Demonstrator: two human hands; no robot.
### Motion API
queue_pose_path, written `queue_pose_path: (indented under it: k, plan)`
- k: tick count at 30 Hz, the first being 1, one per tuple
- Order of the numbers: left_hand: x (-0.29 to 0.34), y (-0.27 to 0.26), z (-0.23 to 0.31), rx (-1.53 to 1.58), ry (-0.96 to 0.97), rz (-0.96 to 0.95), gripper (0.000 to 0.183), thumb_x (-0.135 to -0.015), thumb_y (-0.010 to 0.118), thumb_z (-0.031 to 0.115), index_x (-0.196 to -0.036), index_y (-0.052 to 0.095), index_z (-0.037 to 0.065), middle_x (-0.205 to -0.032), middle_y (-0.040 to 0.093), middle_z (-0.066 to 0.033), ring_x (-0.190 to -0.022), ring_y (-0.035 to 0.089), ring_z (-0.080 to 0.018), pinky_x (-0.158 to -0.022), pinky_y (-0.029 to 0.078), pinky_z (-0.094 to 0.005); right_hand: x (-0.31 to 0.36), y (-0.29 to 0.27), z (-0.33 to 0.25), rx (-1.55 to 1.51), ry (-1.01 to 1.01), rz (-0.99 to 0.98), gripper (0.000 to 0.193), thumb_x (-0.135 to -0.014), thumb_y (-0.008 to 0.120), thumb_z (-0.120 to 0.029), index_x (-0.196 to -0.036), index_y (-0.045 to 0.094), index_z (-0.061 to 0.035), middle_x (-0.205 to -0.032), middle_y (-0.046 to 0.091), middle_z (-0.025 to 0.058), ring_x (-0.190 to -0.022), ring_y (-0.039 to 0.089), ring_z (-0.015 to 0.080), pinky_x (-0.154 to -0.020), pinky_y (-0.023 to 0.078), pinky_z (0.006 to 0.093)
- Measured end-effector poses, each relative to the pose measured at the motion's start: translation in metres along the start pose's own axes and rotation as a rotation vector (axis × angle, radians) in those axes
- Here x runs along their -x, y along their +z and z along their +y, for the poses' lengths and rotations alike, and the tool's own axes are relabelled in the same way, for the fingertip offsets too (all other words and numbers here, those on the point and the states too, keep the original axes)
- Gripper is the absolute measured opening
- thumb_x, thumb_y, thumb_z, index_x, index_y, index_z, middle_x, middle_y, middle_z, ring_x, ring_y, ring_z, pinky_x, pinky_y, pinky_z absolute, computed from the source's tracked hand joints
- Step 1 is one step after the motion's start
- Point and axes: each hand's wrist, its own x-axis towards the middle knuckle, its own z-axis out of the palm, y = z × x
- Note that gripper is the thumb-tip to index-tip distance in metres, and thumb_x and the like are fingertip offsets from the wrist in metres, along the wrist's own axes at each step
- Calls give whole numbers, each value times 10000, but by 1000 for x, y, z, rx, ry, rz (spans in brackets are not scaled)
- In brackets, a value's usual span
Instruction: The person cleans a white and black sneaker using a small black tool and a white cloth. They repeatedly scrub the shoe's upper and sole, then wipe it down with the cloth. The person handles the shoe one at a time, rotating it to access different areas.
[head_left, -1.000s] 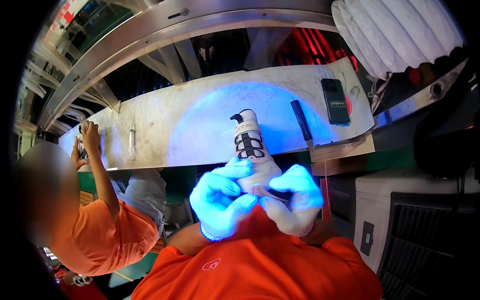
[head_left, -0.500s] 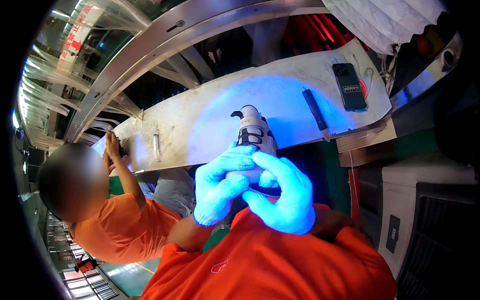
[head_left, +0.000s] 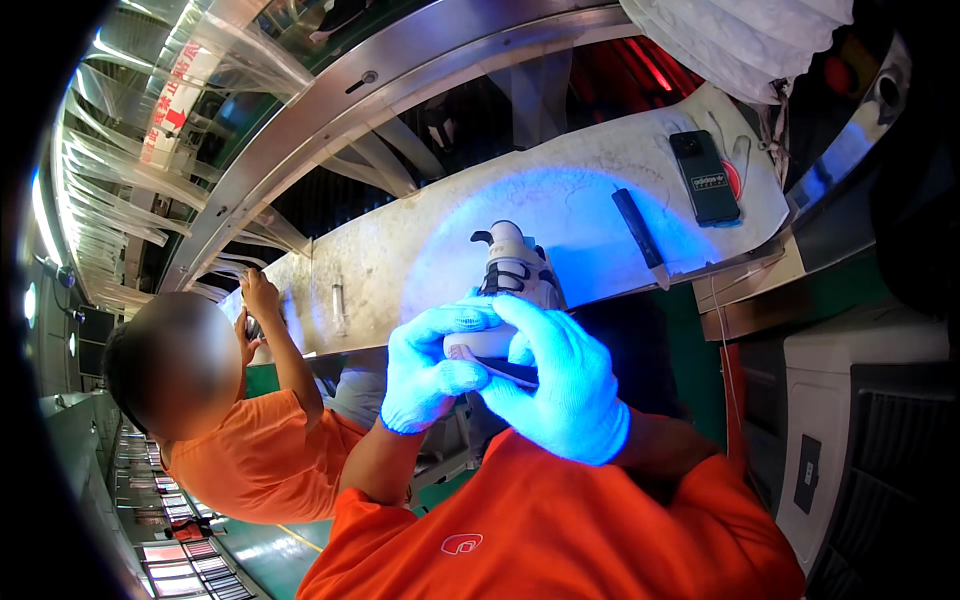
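Observation:
A white shoe [head_left: 520, 285] with black straps is between my hands, its toe end toward me and its ankle end over the table edge. Blue light makes both knitted gloves glow. My left hand [head_left: 425, 365] wraps the shoe's left side near the toe, thumb low on it. On the other side, my right hand [head_left: 560, 385] grips the toe end, fingers over the top and thumb underneath. Parts of the upper and sole are hidden behind my fingers.
Beyond the shoe runs a pale worktable [head_left: 380, 270]. On it lie a dark pen-like tool [head_left: 637, 230], a phone [head_left: 705, 178] and a clear syringe [head_left: 339, 308]. At left a co-worker in orange [head_left: 250, 450] handles something dark. A metal machine frame [head_left: 300, 130] arches behind.
The view has shifted, so the table and co-worker sit farther right. The toe of the shoe is tipped up slightly, showing more of its sole edge. Both hands keep their hold.

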Motion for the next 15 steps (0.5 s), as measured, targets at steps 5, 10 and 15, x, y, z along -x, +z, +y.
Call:
queue_pose_path:
  k: [5,10,15]
  plan:
    - [-6,-10,0,-78,16,-7,545,-757,967,86,-1268,808,-20,-1346,800,-191,-1354,714,-341,-1256,501,-533,-3,5,16,-12,-36,36,709,-774,1020,-202,-1383,687,-54,-967,703,74,-767,696,234,-672,592,377]
    - [-8,-14,1,-41,37,-13,536,-752,958,81,-1258,808,-12,-1342,800,-195,-1366,706,-359,-1253,500,-545,-7,9,23,7,-52,25,670,-758,1038,-241,-1308,702,-58,-963,707,77,-755,688,232,-665,585,378]
    - [-18,-21,3,-16,61,-50,531,-744,960,81,-1244,805,-11,-1327,797,-207,-1380,697,-373,-1257,491,-552,-10,20,39,6,-85,36,643,-740,1052,-265,-1245,705,-70,-961,702,82,-754,679,242,-658,577,378]
